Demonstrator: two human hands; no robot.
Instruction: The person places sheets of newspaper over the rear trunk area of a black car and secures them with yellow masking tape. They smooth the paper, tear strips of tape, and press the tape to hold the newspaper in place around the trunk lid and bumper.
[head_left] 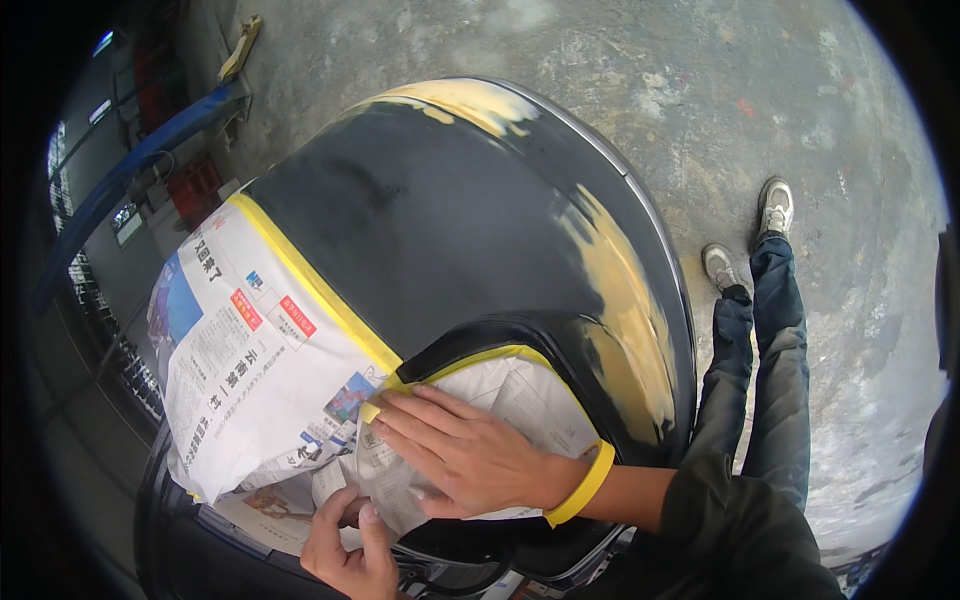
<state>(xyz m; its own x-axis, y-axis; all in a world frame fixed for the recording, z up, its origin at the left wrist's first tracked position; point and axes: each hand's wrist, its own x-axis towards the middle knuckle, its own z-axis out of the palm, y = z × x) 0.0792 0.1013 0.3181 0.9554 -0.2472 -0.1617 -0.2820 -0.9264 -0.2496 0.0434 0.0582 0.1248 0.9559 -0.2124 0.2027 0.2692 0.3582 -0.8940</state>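
Observation:
My right hand (470, 460) lies with its fingers stretched out flat on a newspaper sheet (520, 395) that covers an opening in a dark car body panel (400, 220). A small piece of yellow masking tape (370, 412) shows at its fingertips. Round the right wrist sits a roll of yellow tape (585, 488). Lower left, my left hand (345, 550) has its fingers curled and closed at the loose lower edge of the paper. To the left, another newspaper sheet (250, 350) is fixed along its upper edge by a yellow tape strip (310, 280).
Tan filler patches (625, 350) mark the panel's right side and upper edge. A blue bar (130, 170) crosses at upper left, near a red object (195, 190). Another person's legs (775, 370) and shoes stand on the concrete floor (700, 90) to the right.

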